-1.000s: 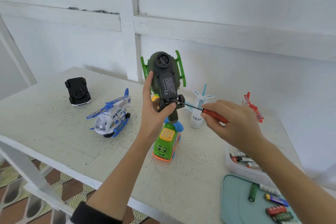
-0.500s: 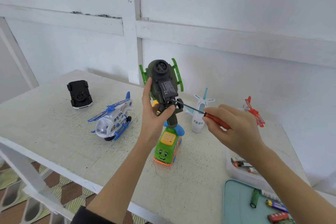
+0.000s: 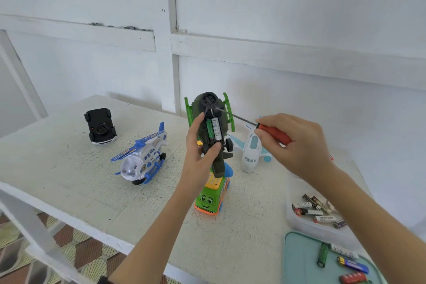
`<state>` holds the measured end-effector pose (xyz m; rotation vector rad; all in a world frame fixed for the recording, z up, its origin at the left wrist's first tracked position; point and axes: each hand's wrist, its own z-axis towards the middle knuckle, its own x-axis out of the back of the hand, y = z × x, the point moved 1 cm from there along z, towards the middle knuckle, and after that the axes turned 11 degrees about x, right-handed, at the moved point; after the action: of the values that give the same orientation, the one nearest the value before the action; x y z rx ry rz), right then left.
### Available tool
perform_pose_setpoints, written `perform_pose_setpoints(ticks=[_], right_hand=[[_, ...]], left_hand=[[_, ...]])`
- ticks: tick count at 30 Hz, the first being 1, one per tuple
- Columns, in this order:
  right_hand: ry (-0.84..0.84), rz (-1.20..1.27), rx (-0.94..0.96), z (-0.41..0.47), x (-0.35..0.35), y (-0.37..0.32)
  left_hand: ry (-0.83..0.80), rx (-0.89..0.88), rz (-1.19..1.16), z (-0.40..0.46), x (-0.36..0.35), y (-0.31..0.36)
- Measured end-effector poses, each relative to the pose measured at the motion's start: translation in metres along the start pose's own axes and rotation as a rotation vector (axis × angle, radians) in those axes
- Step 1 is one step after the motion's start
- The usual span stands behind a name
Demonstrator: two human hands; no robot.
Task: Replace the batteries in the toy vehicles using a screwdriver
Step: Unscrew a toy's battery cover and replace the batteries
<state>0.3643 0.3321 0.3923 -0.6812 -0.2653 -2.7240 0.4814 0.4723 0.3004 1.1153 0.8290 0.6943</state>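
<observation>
A: Starting at the left of the frame, we have the overturned black toy car (image 3: 100, 128) and the blue-and-white toy helicopter (image 3: 142, 157) standing on the white table (image 3: 57, 180). Neither is at risk.

B: At centre our left hand (image 3: 200, 152) grips the dark green toy helicopter (image 3: 213, 131) belly up, thumb curled over its lower end and fingers round the far side. The battery bay is uncovered, and we see two batteries (image 3: 214, 131) seated in it.

A: We can't find the bay cover or its screw in this view. If they are loose under our thumb, they could drop to the table and roll off the near edge.

B: Just below sits the green toy bus (image 3: 212, 193). A falling battery would hit it and bounce.

A: To the right, our right hand (image 3: 297, 143) pinches the red-handled screwdriver (image 3: 255, 125), its tip at the bay's upper end. If we pry there, the tip could slip and gouge the plastic or jab our left fingers.

B: Past it lies the white toy plane (image 3: 252, 152). At lower right, the clear tub (image 3: 297, 221) of batteries stands beside the teal tray (image 3: 297, 260) with loose cells. We judge that used and fresh ones could be mixed up there.
</observation>
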Motion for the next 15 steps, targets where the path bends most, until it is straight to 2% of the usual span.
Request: perform_pose_setpoints(ticks=[11,15], right_hand=[[0.037,-0.014,-0.032,0.01,0.002,-0.006],[-0.057,-0.02,-0.016,0.003,-0.006,-0.008]], left_hand=[[-0.028,0.057,-0.039,-0.006,0.004,-0.003],[-0.051,0.057,-0.058,-0.01,0.007,-0.003]])
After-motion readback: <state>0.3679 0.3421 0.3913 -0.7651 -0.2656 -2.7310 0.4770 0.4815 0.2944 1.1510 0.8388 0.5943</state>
